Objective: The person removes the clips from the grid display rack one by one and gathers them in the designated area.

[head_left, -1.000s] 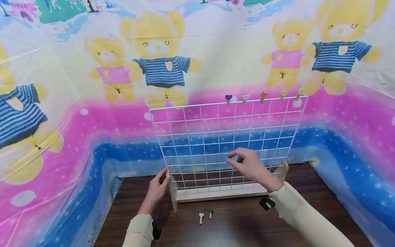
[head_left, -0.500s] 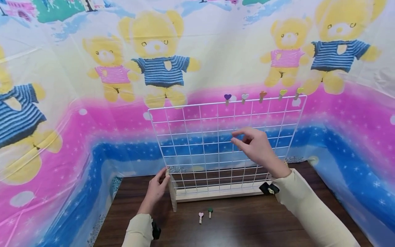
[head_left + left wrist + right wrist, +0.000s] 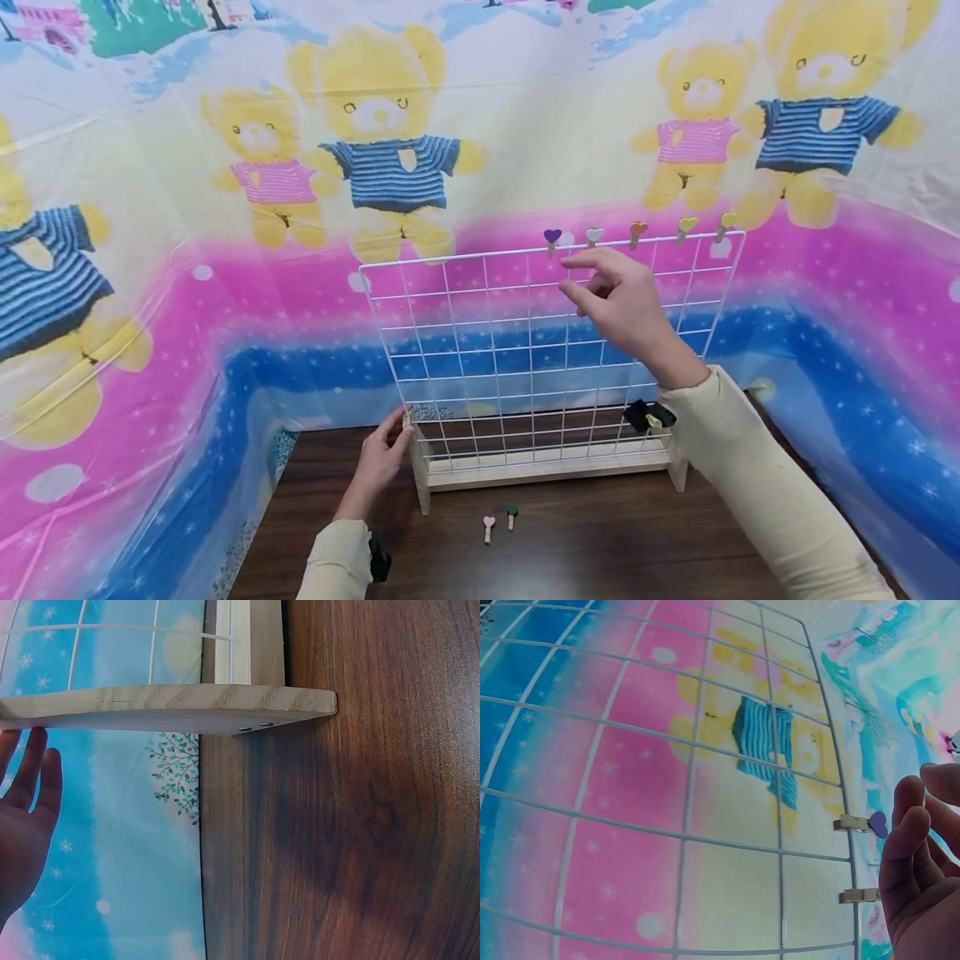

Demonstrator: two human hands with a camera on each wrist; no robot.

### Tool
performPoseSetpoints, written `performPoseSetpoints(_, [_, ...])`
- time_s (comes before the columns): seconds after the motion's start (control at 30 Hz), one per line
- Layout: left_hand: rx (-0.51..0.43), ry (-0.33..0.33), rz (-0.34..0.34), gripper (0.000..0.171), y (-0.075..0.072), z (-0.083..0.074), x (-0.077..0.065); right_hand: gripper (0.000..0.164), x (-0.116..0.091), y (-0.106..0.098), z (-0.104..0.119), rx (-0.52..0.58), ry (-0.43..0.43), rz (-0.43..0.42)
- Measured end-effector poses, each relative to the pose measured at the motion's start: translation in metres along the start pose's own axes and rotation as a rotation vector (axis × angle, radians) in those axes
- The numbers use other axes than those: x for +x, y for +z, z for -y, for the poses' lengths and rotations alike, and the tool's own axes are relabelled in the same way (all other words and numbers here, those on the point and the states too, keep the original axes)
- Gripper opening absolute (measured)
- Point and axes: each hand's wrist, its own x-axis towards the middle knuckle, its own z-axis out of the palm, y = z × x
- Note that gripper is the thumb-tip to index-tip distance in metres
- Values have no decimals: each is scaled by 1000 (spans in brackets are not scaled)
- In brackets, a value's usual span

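Note:
A white wire grid (image 3: 487,333) stands upright in a wooden base (image 3: 555,471). My left hand (image 3: 378,458) holds the left wooden upright (image 3: 420,467) near its top; in the left wrist view, its fingers (image 3: 34,761) touch the upright's outer face. My right hand (image 3: 618,304) is raised before the grid's upper part, thumb and index finger apart with nothing seen between them. Just above its fingertips, a purple heart clothespin (image 3: 552,239) and a white one (image 3: 594,237) are clipped on the top wire. The right wrist view shows the purple-heart clothespin (image 3: 859,823) beside the fingers.
Farther right on the top wire are orange (image 3: 638,233), yellow-green (image 3: 686,227) and yellow (image 3: 727,223) heart clothespins. A pink-heart clothespin (image 3: 488,529) and a green one (image 3: 512,515) lie on the dark wooden table (image 3: 600,550) before the base. A bear-printed cloth (image 3: 525,142) hangs behind.
My right hand has risen from the grid's lower middle to just under its top wire, and its thumb and index finger have spread wider. The left hand stays at the upright.

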Motion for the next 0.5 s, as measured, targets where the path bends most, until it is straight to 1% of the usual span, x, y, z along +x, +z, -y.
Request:
performPoseSetpoints(0.17, [2, -3, 0, 42, 0, 1, 0, 29, 16, -2, 9, -11, -22, -40])
performPoseSetpoints(0.23, [-5, 0, -1, 42, 0, 1, 0, 29, 21, -2, 11, -13, -13, -38])
performPoseSetpoints(0.33, [-7, 1, -1, 41, 1, 1, 0, 30, 28, -3, 12, -39, 13, -14])
performPoseSetpoints(0.43, [-10, 2, -5, 41, 1, 2, 1, 34, 34, -4, 13, -71, 51, 31])
performPoseSetpoints(0.5, [1, 17, -12, 41, 1, 3, 1, 36, 37, -4, 13, -89, 75, 59])
